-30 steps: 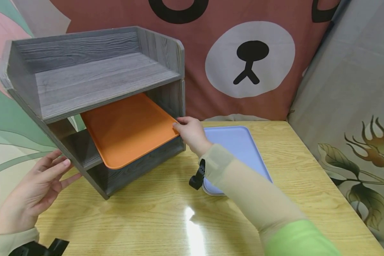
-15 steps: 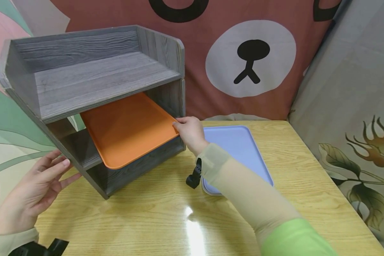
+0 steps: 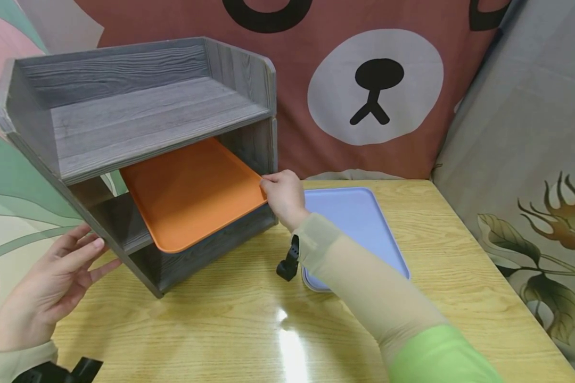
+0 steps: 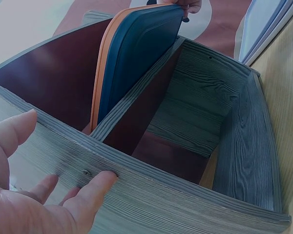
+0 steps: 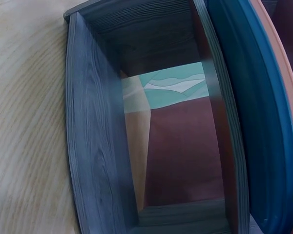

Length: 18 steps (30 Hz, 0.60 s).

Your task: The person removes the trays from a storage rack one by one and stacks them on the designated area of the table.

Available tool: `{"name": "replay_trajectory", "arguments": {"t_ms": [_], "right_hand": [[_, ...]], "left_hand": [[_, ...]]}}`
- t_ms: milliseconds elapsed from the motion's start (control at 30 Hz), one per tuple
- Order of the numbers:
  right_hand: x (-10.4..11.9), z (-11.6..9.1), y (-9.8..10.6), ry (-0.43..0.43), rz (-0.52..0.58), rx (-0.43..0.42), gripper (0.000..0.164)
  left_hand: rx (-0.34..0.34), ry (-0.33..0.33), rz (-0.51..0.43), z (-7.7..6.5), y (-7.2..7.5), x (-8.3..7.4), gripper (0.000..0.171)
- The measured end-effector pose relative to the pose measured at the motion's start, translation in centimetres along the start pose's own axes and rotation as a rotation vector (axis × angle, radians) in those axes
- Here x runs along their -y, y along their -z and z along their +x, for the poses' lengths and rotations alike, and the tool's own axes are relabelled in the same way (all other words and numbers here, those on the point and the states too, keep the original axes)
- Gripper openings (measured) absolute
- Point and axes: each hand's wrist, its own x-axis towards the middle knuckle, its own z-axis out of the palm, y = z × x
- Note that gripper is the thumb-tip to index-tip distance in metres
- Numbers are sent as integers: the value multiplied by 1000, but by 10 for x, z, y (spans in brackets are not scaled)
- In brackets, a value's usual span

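Observation:
An orange tray (image 3: pixel 196 197) sits partly inside the middle level of a grey wood-grain shelf (image 3: pixel 139 122), its front sticking out. Directly under it lies a dark blue tray, whose underside (image 4: pixel 141 53) shows in the left wrist view. My right hand (image 3: pixel 286 199) pinches the orange tray's right front corner; whether the blue one is also gripped there is hard to tell. With fingers spread and fairly straight, my left hand (image 3: pixel 59 284) touches the shelf's left side panel. The right wrist view shows the blue tray's edge (image 5: pixel 256 122) above the divider, without the hand.
Right of the shelf, a light blue tray (image 3: pixel 352 213) tops a small stack on the wooden table (image 3: pixel 220 330). A curtain with a bear face (image 3: pixel 292 69) hangs behind, and a flowered cloth (image 3: pixel 522 159) borders the right side.
My right wrist and forearm have shifted slightly left, and the right hand's grip on the corner has changed a little. The trays, shelf and left hand look unmoved.

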Motion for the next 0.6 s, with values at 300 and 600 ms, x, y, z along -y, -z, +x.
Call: {"name": "replay_trajectory", "arguments": {"t_ms": [300,600], "right_hand": [[3,-1,2,-23,42,24,23],[1,-3,1,-64,48,25,26]], "left_hand": [[6,-8,-1,0,0,0,48],[2,6,-17,0,-1,0,48]]}}
